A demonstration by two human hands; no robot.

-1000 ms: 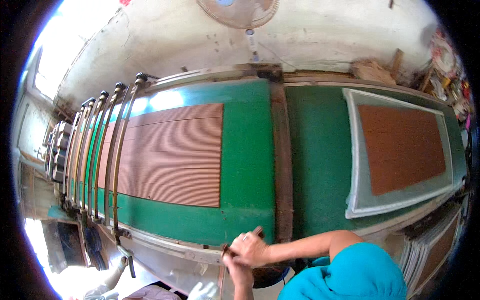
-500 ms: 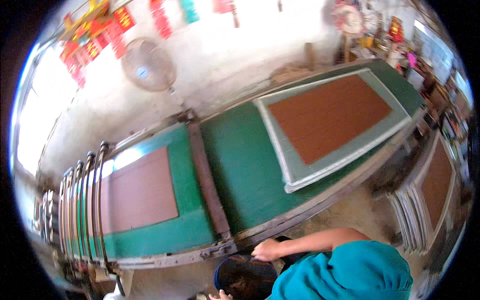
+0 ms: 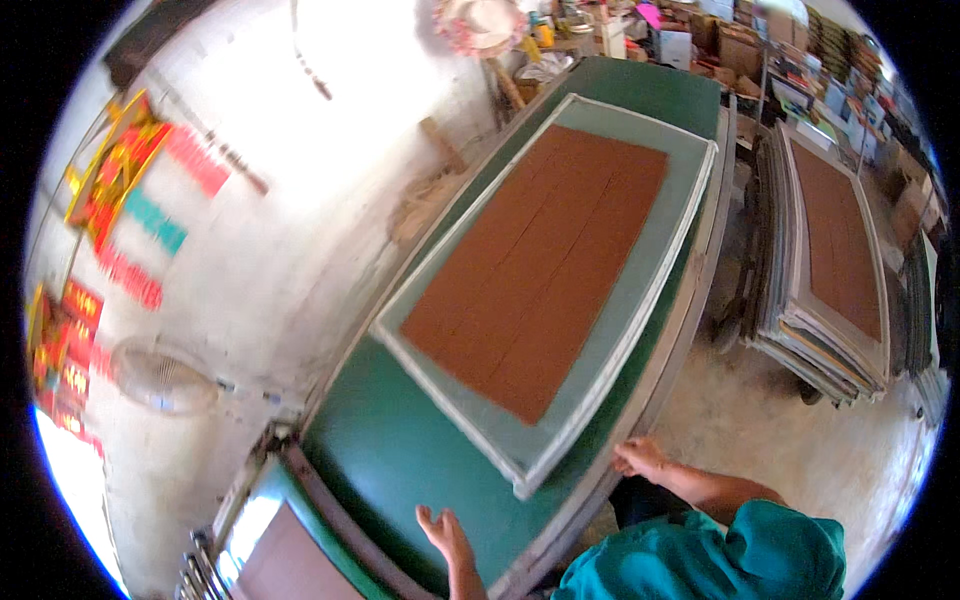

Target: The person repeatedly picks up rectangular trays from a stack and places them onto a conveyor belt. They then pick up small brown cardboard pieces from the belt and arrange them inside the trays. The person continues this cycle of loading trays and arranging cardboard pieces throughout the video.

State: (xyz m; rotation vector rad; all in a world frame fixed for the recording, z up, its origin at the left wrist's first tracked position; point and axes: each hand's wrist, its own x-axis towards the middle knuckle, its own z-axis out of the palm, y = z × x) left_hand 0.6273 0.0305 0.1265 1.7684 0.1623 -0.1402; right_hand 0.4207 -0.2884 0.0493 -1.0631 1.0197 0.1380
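Observation:
A large flat panel, much like a printing screen, lies on the long green table (image 3: 370, 420). It has a white-rimmed frame (image 3: 600, 400), a pale grey-green border and a brown rectangle (image 3: 540, 270) in the middle. Over the table's near end is my left hand (image 3: 447, 535), empty, its fingers and thumb apart. My right hand (image 3: 640, 457) is beside the table's right edge, close to the panel's near corner. Its fingers curl inward, and nothing shows in them.
Right of the table leans a stack of similar framed panels (image 3: 830, 250). A brown crossbar (image 3: 340, 530) spans the near end, with a pinkish sheet (image 3: 290, 560) beyond it. A fan (image 3: 165, 375) stands by the left wall; boxes (image 3: 740, 50) crowd the far end.
My view has swung right, toward the panel and the stack. My hands have left the dark round bucket, which is out of sight; both are now near the green table.

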